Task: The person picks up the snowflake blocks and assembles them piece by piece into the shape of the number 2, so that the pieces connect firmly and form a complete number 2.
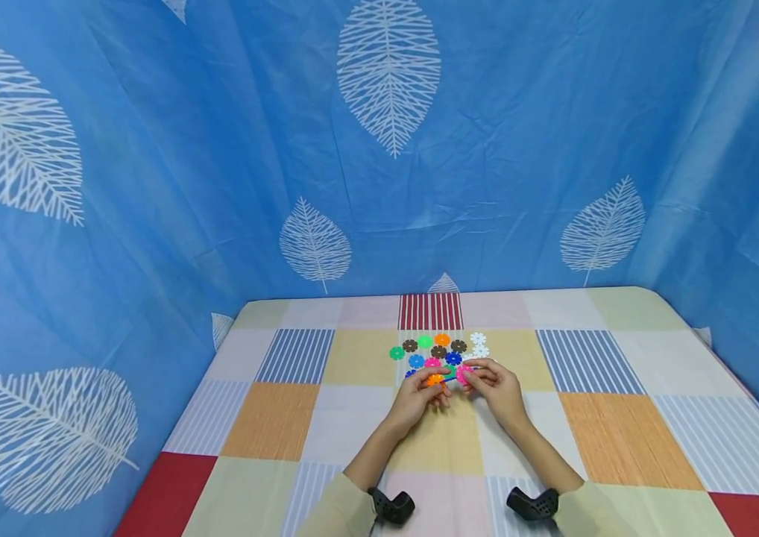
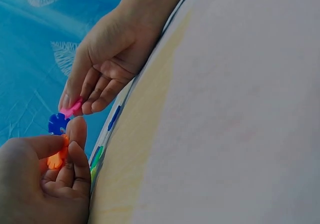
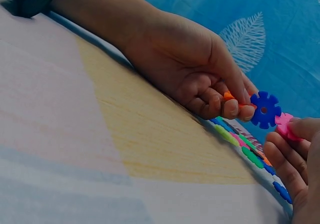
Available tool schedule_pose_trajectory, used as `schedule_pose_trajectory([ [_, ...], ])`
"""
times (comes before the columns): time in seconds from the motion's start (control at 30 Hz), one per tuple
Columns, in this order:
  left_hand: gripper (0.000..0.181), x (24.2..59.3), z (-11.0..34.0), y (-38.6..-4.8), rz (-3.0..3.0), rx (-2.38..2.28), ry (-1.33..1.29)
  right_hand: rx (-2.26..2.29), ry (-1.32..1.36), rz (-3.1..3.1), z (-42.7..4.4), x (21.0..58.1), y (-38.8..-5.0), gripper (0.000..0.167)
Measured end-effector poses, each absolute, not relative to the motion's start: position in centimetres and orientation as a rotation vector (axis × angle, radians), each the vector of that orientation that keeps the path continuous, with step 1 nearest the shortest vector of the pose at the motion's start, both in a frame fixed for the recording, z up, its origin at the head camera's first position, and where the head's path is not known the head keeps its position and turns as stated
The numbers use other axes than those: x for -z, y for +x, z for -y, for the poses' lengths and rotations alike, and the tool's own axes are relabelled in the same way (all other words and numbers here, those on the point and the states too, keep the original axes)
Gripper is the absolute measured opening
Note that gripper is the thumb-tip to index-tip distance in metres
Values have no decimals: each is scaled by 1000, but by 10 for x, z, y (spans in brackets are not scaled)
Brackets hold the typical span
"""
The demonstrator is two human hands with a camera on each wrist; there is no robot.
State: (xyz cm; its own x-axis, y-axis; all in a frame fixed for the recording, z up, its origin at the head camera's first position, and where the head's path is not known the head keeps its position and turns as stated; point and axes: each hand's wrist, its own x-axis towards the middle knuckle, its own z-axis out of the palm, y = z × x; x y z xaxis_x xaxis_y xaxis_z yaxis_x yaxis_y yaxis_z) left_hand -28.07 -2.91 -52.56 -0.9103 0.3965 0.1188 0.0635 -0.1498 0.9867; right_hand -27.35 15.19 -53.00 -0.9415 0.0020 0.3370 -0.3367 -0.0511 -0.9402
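Note:
My left hand (image 1: 411,401) pinches an orange notched plastic disc (image 2: 56,160) between thumb and fingers. My right hand (image 1: 502,389) pinches a pink notched disc (image 3: 285,126) in the same way. Between the two hands a blue notched disc (image 3: 265,109) bridges the orange and pink ones, its slotted rim meeting both. In the head view the blue disc shows only as a thin edge. Fingertips hide parts of the orange and pink discs, so how deeply the slots engage I cannot tell. The hands hold this little chain above the table, near the loose discs.
Several loose notched discs lie just beyond the hands, among them a green disc (image 1: 397,353), a brown disc (image 1: 409,346) and a white disc (image 1: 478,338). A patchwork cloth (image 1: 353,425) covers the table. Blue leaf-print curtains (image 1: 487,149) stand behind it and at both sides.

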Motion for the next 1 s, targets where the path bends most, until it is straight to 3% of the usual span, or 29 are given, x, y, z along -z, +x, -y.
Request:
schedule_pose_trajectory([
  [0.27,34,504,29,-266,-1904,-2128,560,-2149,368,1963,-153,533,-269,24],
  [0.53,42,502,34,-266,-1965,-2064,605,-2200,413,1934,-149,530,-268,21],
  [1.0,41,499,35,-265,-1998,-2045,587,-2239,381,1957,-148,528,-274,22],
])
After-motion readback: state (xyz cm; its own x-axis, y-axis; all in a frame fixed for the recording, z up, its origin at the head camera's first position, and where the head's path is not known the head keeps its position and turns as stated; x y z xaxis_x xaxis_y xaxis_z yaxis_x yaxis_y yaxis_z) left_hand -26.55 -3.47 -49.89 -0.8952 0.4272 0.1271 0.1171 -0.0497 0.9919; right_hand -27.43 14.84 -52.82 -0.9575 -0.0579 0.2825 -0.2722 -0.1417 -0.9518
